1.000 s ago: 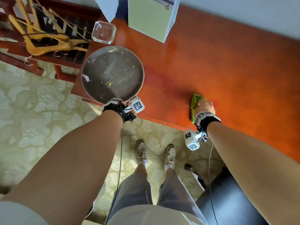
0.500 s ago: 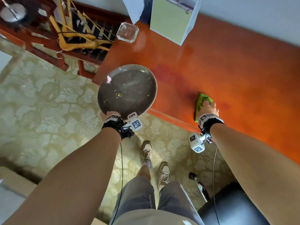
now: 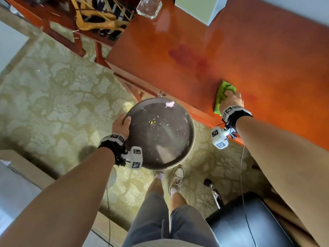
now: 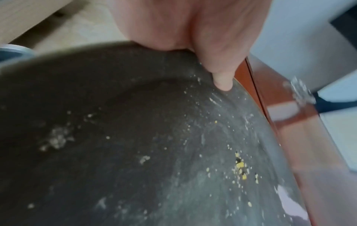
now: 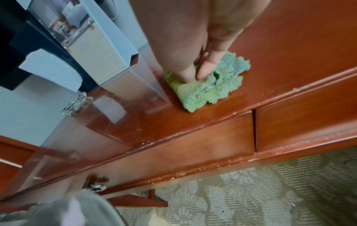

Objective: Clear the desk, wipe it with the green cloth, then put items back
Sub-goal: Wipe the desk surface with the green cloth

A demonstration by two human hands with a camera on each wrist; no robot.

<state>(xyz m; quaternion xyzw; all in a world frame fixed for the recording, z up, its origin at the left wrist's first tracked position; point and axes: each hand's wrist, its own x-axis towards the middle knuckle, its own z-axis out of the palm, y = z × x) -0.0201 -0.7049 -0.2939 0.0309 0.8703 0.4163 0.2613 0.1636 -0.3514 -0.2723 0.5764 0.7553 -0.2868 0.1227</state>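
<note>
From the head view, the left hand (image 3: 121,126) grips the rim of a round dark tray (image 3: 160,134), thumb over the edge, and holds it over the carpet (image 3: 53,90) just off the front edge of the table (image 3: 195,56). The right hand (image 3: 231,100) rests on the green cloth (image 3: 224,90) near the table's front edge. A glass ashtray (image 3: 149,7) and a pale box (image 3: 199,8) stand at the table's far side.

From the left wrist, the left hand (image 4: 193,30) clamps the tray (image 4: 135,145), whose surface carries yellow crumbs (image 4: 240,165).

From the right wrist, the right hand (image 5: 193,38) pinches the green cloth (image 5: 208,88) with curled fingertips (image 5: 205,70), pressing it onto the table (image 5: 289,38), close to the front edge.
</note>
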